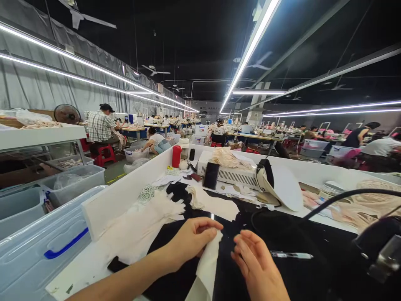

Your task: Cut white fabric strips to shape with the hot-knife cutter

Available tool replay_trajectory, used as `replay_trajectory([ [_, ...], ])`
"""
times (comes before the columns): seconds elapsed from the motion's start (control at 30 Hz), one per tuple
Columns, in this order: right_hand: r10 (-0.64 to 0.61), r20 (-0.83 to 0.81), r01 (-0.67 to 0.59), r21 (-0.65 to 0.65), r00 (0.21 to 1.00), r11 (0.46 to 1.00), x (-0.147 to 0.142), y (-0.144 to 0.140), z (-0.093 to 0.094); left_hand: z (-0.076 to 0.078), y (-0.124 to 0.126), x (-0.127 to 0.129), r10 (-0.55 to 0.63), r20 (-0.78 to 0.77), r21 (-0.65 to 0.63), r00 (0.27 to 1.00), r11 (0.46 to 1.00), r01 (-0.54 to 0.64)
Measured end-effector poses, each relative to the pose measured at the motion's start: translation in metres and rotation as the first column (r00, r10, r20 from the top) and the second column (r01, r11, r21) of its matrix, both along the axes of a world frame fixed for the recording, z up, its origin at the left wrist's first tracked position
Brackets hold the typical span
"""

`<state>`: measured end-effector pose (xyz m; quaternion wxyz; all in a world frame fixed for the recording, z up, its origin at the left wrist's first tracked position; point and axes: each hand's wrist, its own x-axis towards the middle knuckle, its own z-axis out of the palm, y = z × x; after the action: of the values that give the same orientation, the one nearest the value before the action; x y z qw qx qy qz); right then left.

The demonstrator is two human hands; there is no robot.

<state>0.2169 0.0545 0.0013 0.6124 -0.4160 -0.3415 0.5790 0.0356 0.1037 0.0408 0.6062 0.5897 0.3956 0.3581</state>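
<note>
My left hand [197, 240] is closed on a cream fabric piece [208, 261], thumb and fingers pinching its upper end. The cloth hangs down toward the bottom edge of the view, partly folded over. Just to its right is my right hand [255, 261], fingers loosely bent and apart, with nothing visible in them; it does not touch the cloth. Both hands are over a black work surface [238, 288]. Beyond them lies a small stack of cream fabric pieces [216, 205]. A larger pile of pale fabric pieces [134, 228] spreads out on the left.
A pen [291, 255] lies right of my right hand. Behind are a phone [211, 175], a white box [232, 173], a white visor [278, 186] and a red bottle [176, 156]. A black cable [344, 194] arches at right. Plastic bins [75, 179] stand left; several people work beyond.
</note>
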Motion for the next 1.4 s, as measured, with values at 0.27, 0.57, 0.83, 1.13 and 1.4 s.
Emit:
replay_trajectory([
  [0.27,0.222,0.147,-0.22,-0.026,0.964,0.975,-0.006,0.076,-0.016,0.014,0.085,0.015,0.121,-0.052,0.261,0.991,0.96,-0.103],
  [0.57,-0.011,0.335,-0.02,0.089,0.942,0.996,0.044,0.152,-0.014,-0.003,0.169,0.004,0.295,-0.205,0.369,0.933,0.906,-0.205],
  [0.83,-0.108,0.704,0.073,0.079,0.702,0.994,0.077,0.194,-0.037,-0.03,0.198,0.0,0.363,-0.364,0.412,0.857,0.889,-0.202],
  [1.13,-0.283,0.874,0.078,0.275,0.396,0.958,0.068,0.217,-0.039,-0.049,0.2,-0.007,0.351,-0.46,0.33,0.815,0.92,-0.21],
  [1.4,-0.415,0.804,0.006,0.456,0.425,0.89,0.042,0.191,-0.025,-0.015,0.187,-0.047,0.302,-0.542,0.3,0.784,0.941,-0.155],
])
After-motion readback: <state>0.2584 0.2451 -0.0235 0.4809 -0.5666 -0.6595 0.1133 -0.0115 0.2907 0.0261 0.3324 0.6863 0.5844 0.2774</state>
